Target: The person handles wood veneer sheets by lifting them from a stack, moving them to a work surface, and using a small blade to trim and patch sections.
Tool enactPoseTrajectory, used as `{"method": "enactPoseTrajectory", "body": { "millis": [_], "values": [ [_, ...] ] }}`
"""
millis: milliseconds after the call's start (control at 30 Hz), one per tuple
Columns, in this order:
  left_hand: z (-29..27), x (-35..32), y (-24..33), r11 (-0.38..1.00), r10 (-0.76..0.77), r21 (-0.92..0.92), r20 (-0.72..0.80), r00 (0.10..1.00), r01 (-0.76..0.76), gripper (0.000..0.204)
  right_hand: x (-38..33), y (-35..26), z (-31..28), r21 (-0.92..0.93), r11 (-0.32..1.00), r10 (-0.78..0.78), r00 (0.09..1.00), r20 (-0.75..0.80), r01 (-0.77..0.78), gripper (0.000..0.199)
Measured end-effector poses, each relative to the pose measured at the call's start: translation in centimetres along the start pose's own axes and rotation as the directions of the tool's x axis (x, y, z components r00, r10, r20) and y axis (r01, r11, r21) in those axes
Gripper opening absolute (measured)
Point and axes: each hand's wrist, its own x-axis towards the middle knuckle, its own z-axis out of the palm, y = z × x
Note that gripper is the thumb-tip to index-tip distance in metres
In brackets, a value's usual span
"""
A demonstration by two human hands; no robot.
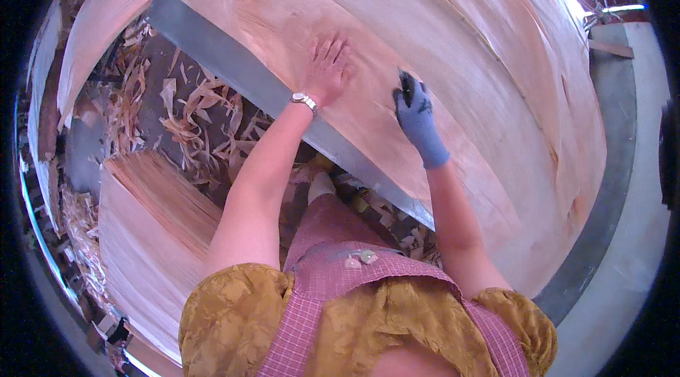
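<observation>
Veneer sheet (248,23) lies on the gray table (219,52), whose bare strip borders its near edge. Left, wood shavings (195,111) lie below; the bare left hand (329,69) rests flat on the sheet, fingers slightly apart; the gloved right hand (415,113), over it, curls, whether clamped on something I cannot tell.

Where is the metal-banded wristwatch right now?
In the head view, left of centre, the metal-banded wristwatch is worn just below the left hand, which rests on a wood veneer sheet.

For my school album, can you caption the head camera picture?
Bare left hand lies flat on a wood veneer sheet; gloved right hand nearby.
</observation>
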Motion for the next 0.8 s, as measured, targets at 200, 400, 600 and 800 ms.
{"method": "enactPoseTrajectory", "body": {
  "millis": [200, 400, 600, 800],
  "values": [
    [-1.3, 1.7, 0.2, 0.989, -0.101, -0.101, 0.034, 0.994, 0.104, 0.054, 5.1, -1.5, 4.2, -0.486, 0.866, -0.050, 0.987, 0.153, 0.119, 0.026],
    [-0.5, 2.2, -0.3, 0.988, -0.120, -0.101, -0.049, 0.992, 0.115, 0.048, 7.0, -1.4, 7.1, -0.775, 0.605, 0.042, 0.964, 0.262, 0.184, 0.028],
    [-0.3, 2.0, -0.3, 0.975, -0.138, -0.183, -0.053, 0.989, 0.126, 0.050, 7.2, -3.7, 7.1, -0.783, 0.611, 0.221, 0.923, 0.315, 0.121, 0.032],
    [0.0, 2.2, -0.3, 0.986, -0.113, -0.128, -0.041, 0.993, 0.107, 0.051, 2.0, -2.3, 7.6, -0.794, 0.588, 0.172, 0.935, 0.310, 0.156, 0.033]
  ]
}}
